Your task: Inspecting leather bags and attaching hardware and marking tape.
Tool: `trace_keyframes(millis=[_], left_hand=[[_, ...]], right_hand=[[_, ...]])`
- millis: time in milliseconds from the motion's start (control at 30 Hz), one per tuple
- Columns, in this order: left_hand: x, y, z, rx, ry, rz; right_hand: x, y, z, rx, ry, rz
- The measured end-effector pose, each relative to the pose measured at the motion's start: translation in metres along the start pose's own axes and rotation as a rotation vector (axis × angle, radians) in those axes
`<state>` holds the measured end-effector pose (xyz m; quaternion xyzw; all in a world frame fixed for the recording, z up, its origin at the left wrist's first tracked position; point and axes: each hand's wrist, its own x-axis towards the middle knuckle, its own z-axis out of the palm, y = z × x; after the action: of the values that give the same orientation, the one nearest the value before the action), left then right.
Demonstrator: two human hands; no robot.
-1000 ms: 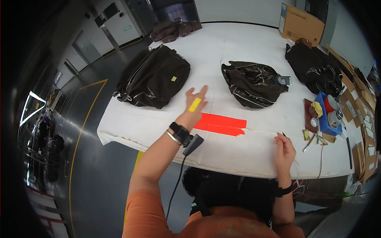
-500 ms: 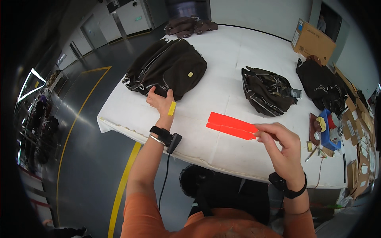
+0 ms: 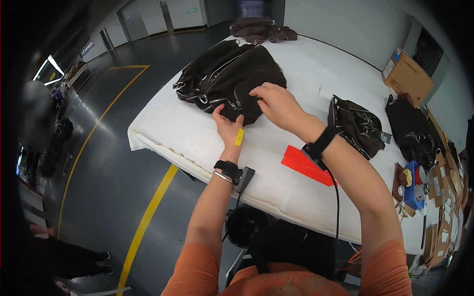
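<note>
A large dark bag [image 3: 217,81] with zippers and metal rings lies on the white table. My left hand [image 3: 229,129] grips its near edge, thumb and fingers apart on the fabric; a strip of yellow tape [image 3: 239,137] is stuck on that wrist. Over the bag's right side is my right hand [image 3: 282,106], thumb and forefinger drawn together in a pinch against it. Whatever is between those fingertips is hidden. Red tape strips [image 3: 305,165] lie on the table below my right forearm.
Right of my forearm sits a smaller dark bag [image 3: 358,126]. More dark bags [image 3: 412,123] lie at the right and brown ones [image 3: 261,30] at the far end. A blue bin [image 3: 414,190], cardboard box [image 3: 407,76] and black bucket [image 3: 247,226] stand around. A person's legs [image 3: 74,256] show lower left.
My right hand has left the end of the red strips and moved up and left onto the large bag. The left hand stays at its near edge. The whole view has shifted.
</note>
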<state>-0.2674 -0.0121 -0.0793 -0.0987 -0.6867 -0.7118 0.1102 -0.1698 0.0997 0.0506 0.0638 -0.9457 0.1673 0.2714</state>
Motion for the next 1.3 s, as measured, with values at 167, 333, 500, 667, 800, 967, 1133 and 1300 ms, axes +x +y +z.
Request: trace_keyframes(millis=[167, 333, 500, 667, 800, 967, 1133, 1300], left_hand=[[-0.003, -0.001, -0.007, -0.223, -0.113, -0.054], [-0.015, 0.014, -0.014, -0.218, -0.220, -0.111], [-0.020, 0.011, -0.038, -0.207, -0.234, -0.063], [-0.040, 0.019, -0.046, -0.215, -0.343, -0.103], [-0.055, 0.020, -0.049, -0.294, -0.411, -0.112], [-0.067, 0.035, -0.056, -0.248, -0.452, -0.142], [-0.079, 0.038, -0.059, -0.274, -0.456, -0.137], [-0.090, 0.049, -0.046, -0.209, -0.479, 0.068]], right_hand=[[0.016, 0.012, 0.054, -0.083, -0.040, -0.241], [0.015, 0.014, 0.049, -0.336, -0.122, -0.453], [0.018, 0.003, 0.044, -0.298, -0.229, -0.513], [0.008, 0.004, 0.031, -0.278, -0.377, -0.546], [0.003, -0.006, 0.023, -0.176, -0.304, -0.569], [-0.008, 0.006, 0.021, -0.023, -0.322, -0.482], [-0.018, -0.001, 0.016, 0.119, -0.294, -0.375], [-0.013, 0.006, 0.002, -0.031, 0.054, -0.118]])
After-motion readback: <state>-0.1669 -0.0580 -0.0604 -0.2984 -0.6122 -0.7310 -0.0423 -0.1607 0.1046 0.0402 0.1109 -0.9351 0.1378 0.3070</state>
